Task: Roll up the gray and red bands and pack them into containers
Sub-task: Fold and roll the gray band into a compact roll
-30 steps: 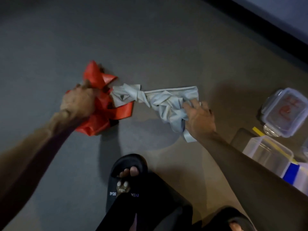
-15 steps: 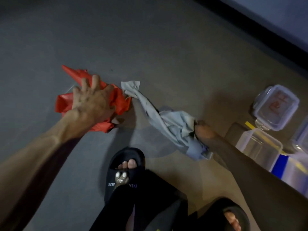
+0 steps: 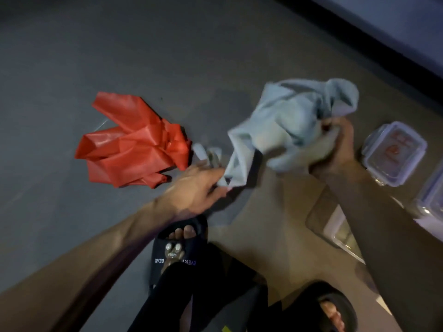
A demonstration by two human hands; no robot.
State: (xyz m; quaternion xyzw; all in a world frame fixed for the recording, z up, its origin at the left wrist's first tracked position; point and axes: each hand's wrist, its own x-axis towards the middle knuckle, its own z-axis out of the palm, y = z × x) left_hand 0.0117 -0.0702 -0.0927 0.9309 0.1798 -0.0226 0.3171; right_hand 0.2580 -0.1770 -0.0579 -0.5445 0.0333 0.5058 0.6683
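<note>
Beside the crumpled glossy red rubber band [image 3: 134,142] on the floor [image 3: 72,56], the left hand [image 3: 194,188] pinches one end of the soft gray band [image 3: 287,121]; the right hand [image 3: 335,149] grips its bunched bulk, raised near a lidded clear plastic container [image 3: 395,152].

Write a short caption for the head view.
Both hands lift the gray band; red band lies crumpled.

The scene is dimly lit; the gray band [image 3: 290,121] is smeared by motion blur, and soft shadows are cast on the floor [image 3: 167,56].
</note>
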